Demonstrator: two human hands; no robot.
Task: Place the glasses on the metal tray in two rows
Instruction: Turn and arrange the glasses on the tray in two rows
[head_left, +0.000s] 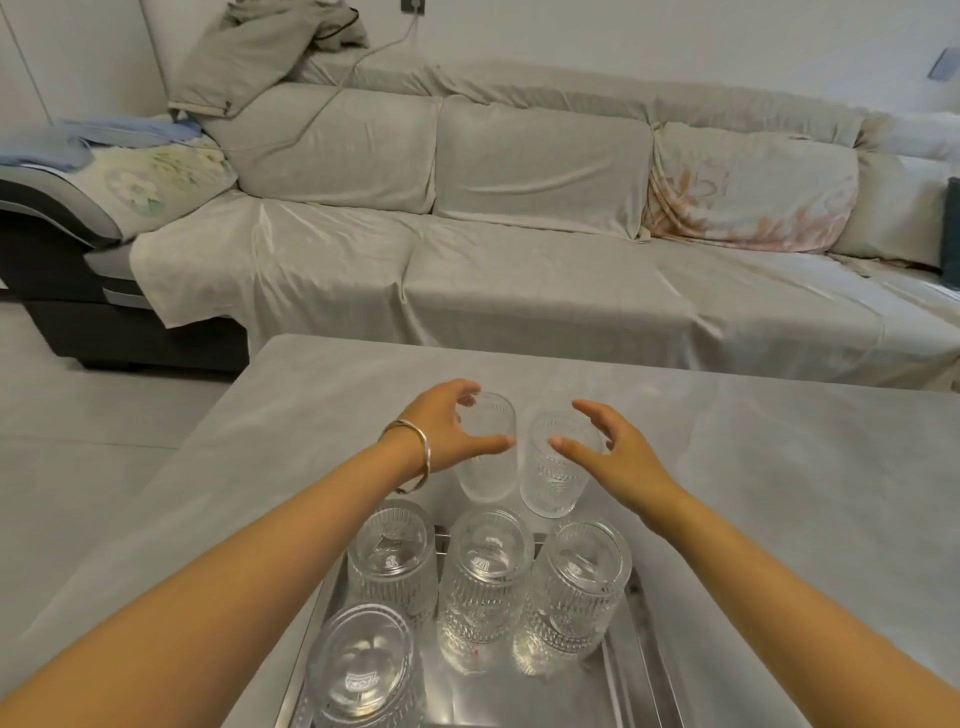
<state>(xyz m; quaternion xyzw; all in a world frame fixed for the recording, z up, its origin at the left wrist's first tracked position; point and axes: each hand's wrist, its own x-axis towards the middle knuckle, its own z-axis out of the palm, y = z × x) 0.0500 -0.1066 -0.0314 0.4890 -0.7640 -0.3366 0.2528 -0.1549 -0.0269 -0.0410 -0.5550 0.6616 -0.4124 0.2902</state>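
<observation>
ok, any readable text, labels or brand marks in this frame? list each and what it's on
None can be read.
Embossed mark on the base of the near-left glass: too blurred to read.
Embossed marks on the bases of the three other glasses on the metal tray: too blurred to read.

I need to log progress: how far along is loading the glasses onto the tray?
Done: four glasses stand on the metal tray, three behind, one in front. In hand: left hand and right hand are open around two glasses on the table. Left: place both in front.
</observation>
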